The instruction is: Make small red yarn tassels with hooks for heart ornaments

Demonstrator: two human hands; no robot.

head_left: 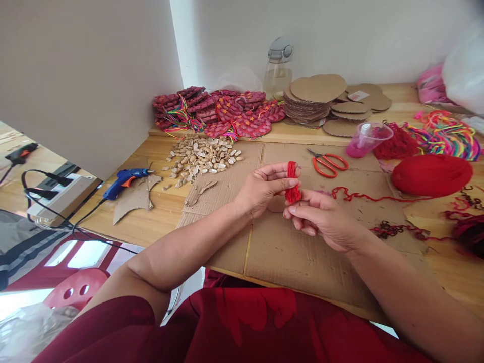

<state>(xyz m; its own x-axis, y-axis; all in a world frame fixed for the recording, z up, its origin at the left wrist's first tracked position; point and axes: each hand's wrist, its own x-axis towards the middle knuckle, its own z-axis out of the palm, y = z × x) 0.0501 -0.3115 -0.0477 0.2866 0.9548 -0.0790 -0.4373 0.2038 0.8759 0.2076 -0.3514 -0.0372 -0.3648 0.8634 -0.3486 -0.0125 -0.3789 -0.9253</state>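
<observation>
A small bundle of red yarn (292, 174) is pinched between the thumb and fingers of my left hand (260, 186). My right hand (321, 217) is closed at the bundle's lower end, thumb against fingers, on the red yarn there; the exact grip is partly hidden. Just beyond my hands lie scissors (328, 164) with orange handles on the cardboard sheet (287, 247). To the right rests a ball of red yarn (432, 175), with a loose red strand (378, 196) running from it toward my right hand.
Peanut shells (204, 156) are heaped at the left, near a blue glue gun (124, 182) with its cord. Behind stand red decorated pieces (242, 113), a bottle (279, 70) and stacked cardboard discs (317, 91). A plastic cup (368, 138) and multicoloured yarn (449, 136) lie back right.
</observation>
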